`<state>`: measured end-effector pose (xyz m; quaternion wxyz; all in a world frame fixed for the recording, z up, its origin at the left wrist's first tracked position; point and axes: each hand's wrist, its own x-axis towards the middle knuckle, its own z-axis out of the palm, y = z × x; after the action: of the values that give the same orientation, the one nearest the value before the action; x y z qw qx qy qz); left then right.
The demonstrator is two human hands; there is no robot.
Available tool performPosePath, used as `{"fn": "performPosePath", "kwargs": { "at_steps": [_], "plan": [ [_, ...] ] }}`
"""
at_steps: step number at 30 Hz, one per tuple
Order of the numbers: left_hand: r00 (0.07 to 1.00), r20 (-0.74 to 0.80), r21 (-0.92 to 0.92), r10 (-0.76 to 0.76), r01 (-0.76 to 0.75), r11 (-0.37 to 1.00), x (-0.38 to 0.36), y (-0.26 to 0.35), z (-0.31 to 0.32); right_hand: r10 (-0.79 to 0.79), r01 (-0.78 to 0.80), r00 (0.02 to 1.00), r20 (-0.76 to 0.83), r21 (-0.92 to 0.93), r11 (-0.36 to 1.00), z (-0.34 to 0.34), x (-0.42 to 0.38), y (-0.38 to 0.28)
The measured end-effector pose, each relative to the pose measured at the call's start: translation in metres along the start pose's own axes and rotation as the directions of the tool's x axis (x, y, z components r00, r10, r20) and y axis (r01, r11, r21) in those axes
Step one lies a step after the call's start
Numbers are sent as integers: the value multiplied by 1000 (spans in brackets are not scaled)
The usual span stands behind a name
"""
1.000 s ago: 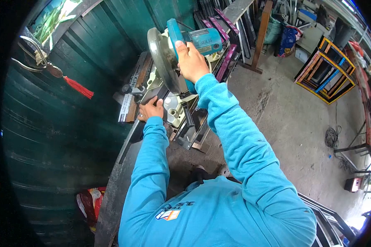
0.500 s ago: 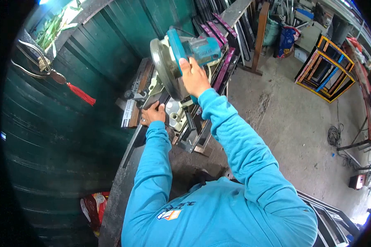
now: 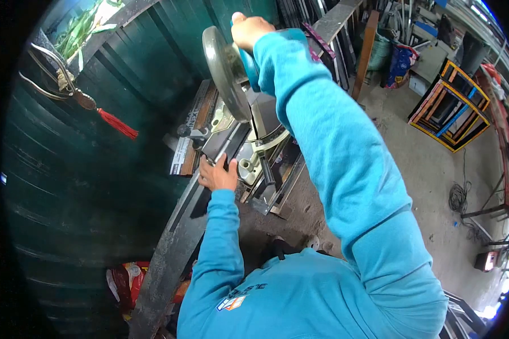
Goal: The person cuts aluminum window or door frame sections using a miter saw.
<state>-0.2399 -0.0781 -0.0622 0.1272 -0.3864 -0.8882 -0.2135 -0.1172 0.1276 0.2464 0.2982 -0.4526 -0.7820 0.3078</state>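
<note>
Clasped round handle of raised saw (image 3: 223, 76), far centre, with right hand (image 3: 251, 31). Spread on dark bar (image 3: 237, 137), across saw base, with left hand (image 3: 218, 174); clamping unclear. Probably stiff, smooth, lightish; best held flat, clear of blade.

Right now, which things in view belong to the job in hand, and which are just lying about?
In the job:
miter saw, gripped by the right hand
dark metal bar, touched by the left hand

Apparently just about:
yellow-edged frames
coiled cable
red tassel, hanging
</note>
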Motion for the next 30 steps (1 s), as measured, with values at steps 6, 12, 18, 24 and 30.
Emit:
{"fn": "performPosePath", "kwargs": {
  "at_steps": [6, 12, 18, 24, 30],
  "plan": [
    [965, 94, -150, 244, -229, 962, -44, -50, -23, -60, 59, 998, -9, -87, 994, 13, 63, -2],
    [913, -59, -470, 403, -382, 796, -75, -52, -115, -47, 50, 999, 27, -101, 994, 4, 59, -8],
    [911, -163, -658, 379, -387, 647, -102, -61, -147, -5, 4, 1000, -27, -39, 999, 3, 51, -5],
    [915, -170, -691, 366, -376, 618, -108, -64, -152, -65, 64, 998, -7, -146, 987, -1, 29, -5],
    [951, -64, -763, 303, -243, 599, -113, -62, -157, 41, -42, 999, -31, -36, 998, -1, 23, -9]
  ]
}}
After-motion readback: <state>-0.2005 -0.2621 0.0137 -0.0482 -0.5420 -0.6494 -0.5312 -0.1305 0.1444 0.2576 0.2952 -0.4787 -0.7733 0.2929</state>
